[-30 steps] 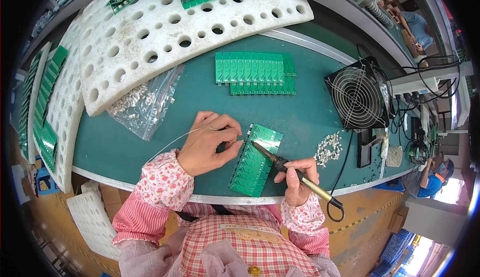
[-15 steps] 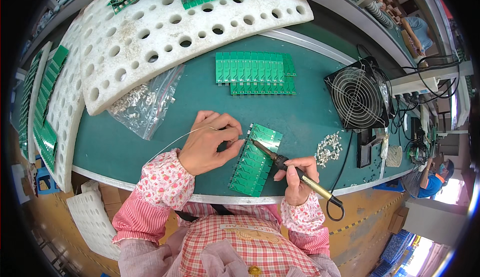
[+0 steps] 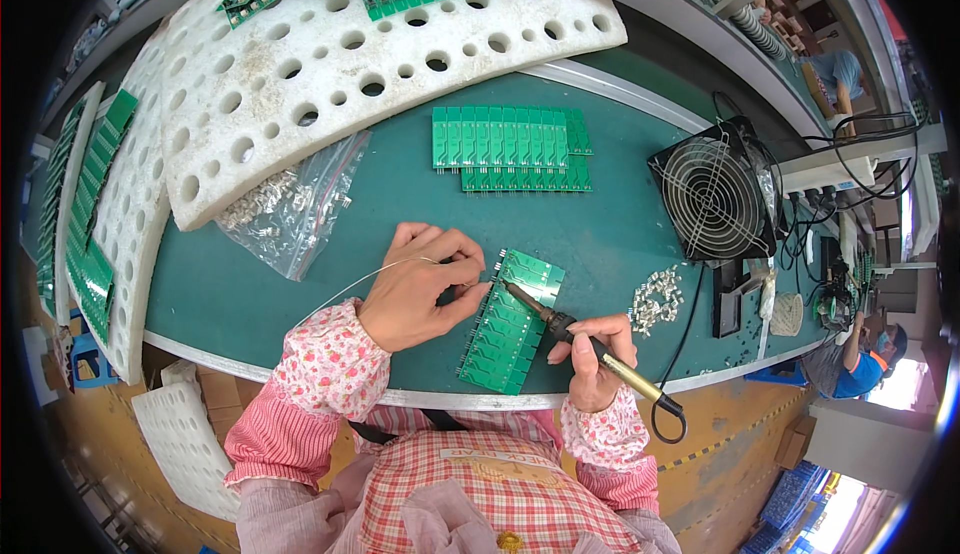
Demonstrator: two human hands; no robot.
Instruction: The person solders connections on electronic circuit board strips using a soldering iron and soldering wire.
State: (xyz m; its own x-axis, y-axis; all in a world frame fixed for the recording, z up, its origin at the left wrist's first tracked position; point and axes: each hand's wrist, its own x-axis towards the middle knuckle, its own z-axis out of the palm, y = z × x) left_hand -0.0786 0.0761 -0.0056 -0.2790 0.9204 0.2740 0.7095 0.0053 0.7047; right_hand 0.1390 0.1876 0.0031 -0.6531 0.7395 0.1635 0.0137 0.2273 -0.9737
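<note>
A green circuit board panel (image 3: 503, 339) lies near the front edge of the bench, a row of pins along its left side. In my right hand (image 3: 597, 359) is a soldering iron (image 3: 630, 374), its tip on the upper left part of the panel. My left hand (image 3: 420, 284) pinches a thin solder wire (image 3: 345, 287), which trails back over the hand toward the sleeve. The fingertips of that hand are beside the pins, close to the iron's tip. Whether the wire touches the tip is too small to tell.
Beyond the panel lie stacked green boards (image 3: 500, 139). Loose small white connectors (image 3: 656, 301) are at the right, near a black fan (image 3: 712, 189). A bag of white parts (image 3: 295, 204) sits left, beside a holed white foam slab (image 3: 330, 64) bearing more boards. A person (image 3: 865, 359) sits far right.
My hands, the iron and the panel have hardly moved. At the far upper right, another person's arm has shifted slightly.
</note>
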